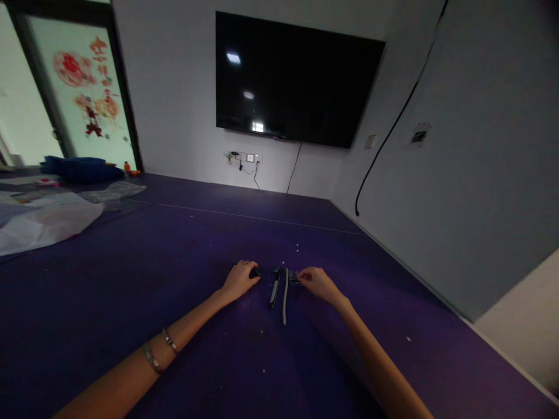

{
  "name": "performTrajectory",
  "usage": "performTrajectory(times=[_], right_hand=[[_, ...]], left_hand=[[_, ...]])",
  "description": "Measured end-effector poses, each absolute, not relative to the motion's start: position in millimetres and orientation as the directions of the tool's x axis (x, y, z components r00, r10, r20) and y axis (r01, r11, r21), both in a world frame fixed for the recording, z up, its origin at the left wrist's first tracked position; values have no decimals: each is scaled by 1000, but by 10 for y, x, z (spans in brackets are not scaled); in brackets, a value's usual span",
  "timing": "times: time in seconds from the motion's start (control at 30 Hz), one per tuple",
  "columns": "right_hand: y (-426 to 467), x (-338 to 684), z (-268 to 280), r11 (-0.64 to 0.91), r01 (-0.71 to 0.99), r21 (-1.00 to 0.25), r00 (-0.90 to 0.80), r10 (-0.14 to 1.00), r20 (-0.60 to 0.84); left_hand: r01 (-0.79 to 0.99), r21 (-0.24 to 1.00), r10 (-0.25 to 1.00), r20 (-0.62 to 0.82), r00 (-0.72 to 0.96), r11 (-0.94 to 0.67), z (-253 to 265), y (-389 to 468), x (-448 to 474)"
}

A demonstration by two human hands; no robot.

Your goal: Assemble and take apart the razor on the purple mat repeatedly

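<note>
Within the left hand (238,280) sits a dark object (255,272).

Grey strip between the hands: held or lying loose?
Loose: the grey strip lies on the purple surface, left hand and right hand off it.

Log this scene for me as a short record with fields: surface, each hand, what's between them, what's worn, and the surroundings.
Surface: purple tabletop
Left hand: at a small black object; grip unclear
Right hand: fingertips at a small dark item, too small to identify
Between hands: grey-and-black hand tool; grey cable-like piece to its right
Worn: two bracelets, left arm
Far left: blue bundle, white sheeting
Back wall: dark-screened television
Right wall: hanging black cable
</note>
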State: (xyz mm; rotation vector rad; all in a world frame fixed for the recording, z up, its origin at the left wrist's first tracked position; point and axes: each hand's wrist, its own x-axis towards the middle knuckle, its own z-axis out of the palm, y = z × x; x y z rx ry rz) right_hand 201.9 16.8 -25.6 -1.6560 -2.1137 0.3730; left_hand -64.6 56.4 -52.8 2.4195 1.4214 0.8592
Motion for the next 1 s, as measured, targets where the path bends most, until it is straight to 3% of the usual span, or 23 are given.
performTrajectory(times=[0.1,0.3,0.6,0.77,0.9,1.0], right_hand=[[165,2014,-246,274,847,-455,-210,960,186],[151,1989,-222,265,845,-465,-198,962,189],[134,1939,-187,324,810,-489,-222,941,255],[80,1762,-63,397,653,-645,-235,916,327],[5,1563,44,274,456,-847,-111,962,251],[-46,1446,83,224,322,-920,-74,975,211]], left_hand=[[769,371,840,386,381,-520,-535,556,-629],[796,332,840,400,367,-506,-547,552,-606],[756,402,836,426,345,-517,-546,553,-555],[625,386,694,615,373,-678,-376,454,-506],[533,326,571,719,397,-781,-214,288,-399],[499,304,527,749,400,-811,-150,184,-331]])
